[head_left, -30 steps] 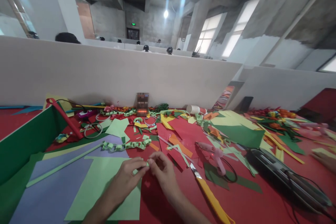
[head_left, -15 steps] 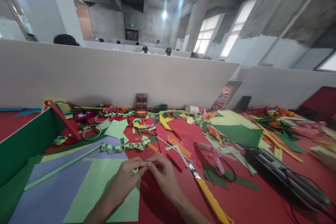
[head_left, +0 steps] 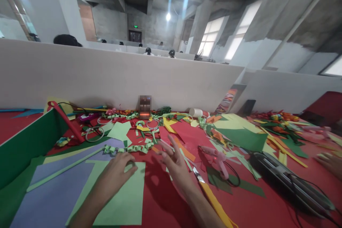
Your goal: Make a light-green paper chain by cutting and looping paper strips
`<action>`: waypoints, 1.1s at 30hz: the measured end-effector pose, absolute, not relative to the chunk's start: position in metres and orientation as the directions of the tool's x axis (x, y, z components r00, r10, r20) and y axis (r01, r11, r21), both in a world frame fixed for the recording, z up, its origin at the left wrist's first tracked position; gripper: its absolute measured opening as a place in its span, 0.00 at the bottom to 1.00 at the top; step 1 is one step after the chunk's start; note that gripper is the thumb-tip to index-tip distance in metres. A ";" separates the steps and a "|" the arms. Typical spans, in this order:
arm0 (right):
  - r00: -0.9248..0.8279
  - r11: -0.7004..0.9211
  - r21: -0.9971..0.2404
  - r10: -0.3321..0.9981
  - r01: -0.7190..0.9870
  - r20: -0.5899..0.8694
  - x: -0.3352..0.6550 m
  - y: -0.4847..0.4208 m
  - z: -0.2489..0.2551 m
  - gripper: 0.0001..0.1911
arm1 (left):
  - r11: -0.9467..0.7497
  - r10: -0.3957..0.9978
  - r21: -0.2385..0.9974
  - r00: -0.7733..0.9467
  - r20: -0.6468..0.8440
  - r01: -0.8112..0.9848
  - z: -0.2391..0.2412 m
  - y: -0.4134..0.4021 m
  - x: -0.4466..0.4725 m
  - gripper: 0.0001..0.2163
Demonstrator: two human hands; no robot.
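My left hand (head_left: 120,169) is over a light green paper sheet (head_left: 125,199), thumb and fingers apart, with nothing visible between them. Just beyond its fingertips lies a light green paper chain (head_left: 140,147) of small links. My right hand (head_left: 175,165) is raised over the red tabletop with its fingers spread, holding nothing that shows. A bit of light green paper (head_left: 168,174) peeks out beside its palm. To the right of that hand, a yellow-handled utility knife (head_left: 213,197) lies with its blade exposed.
A pink glue gun (head_left: 217,158) with a cord lies right of the knife. Farther right sit a long black device (head_left: 288,181) and another person's hand (head_left: 330,164). A green box wall (head_left: 32,139) stands at left. Paper scraps lie before the white partition (head_left: 120,78).
My hands, which were together pinching a small light green paper piece, have separated. The left has moved left, and the right has moved right and opened its fingers.
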State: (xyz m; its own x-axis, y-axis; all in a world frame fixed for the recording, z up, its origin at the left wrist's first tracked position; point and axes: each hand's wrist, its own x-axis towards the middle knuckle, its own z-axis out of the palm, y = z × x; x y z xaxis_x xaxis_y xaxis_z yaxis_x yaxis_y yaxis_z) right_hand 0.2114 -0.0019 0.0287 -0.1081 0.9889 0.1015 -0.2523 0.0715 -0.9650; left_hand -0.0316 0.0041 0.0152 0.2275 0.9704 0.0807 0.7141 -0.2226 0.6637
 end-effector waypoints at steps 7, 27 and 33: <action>-0.213 0.248 -0.938 0.957 0.241 0.198 0.195 -0.011 0.008 0.12 | -0.201 0.973 0.474 0.232 -0.009 0.857 0.022 -0.004 -0.021 0.09; -0.004 0.127 -0.348 0.943 0.929 0.332 0.273 -0.054 0.018 0.16 | -0.264 0.959 0.604 0.271 0.083 0.752 0.010 0.001 -0.011 0.12; 0.176 -0.163 -0.075 0.958 0.984 0.225 0.346 -0.113 -0.004 0.14 | -0.237 0.969 0.628 0.223 0.104 0.741 0.007 0.001 -0.005 0.12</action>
